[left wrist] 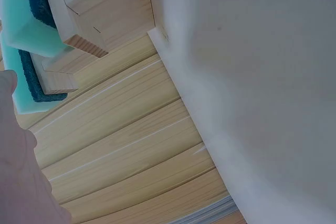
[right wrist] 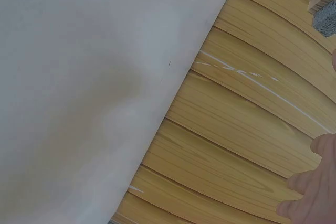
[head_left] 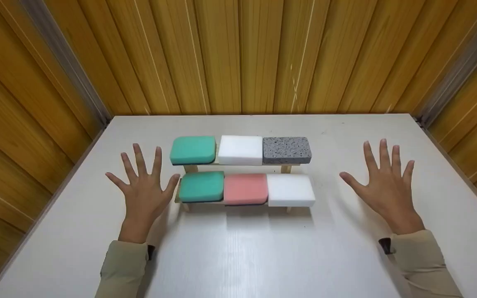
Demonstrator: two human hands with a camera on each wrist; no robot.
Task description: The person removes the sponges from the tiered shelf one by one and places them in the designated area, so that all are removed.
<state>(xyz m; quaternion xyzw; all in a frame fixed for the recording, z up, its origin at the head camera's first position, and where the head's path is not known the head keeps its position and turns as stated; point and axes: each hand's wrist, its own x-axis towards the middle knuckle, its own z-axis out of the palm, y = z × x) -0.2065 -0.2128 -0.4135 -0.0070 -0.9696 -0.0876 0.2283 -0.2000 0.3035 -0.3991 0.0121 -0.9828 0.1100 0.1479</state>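
Two low wooden racks stand one behind the other on a white table. The back rack bears a green sponge, a white sponge and a grey pumice-like block. Along the front rack lie another green sponge, a pink sponge and a second white sponge. My left hand is spread beside the racks, its thumb near the front green sponge, holding nothing. Well to the right, my right hand is also spread, holding nothing. Dark scouring layers show under the green sponges in the left wrist view.
The white table extends around both racks. Wood-patterned panels rise behind it and at both sides, with grey metal strips in the corners. Beige sleeves cover both forearms.
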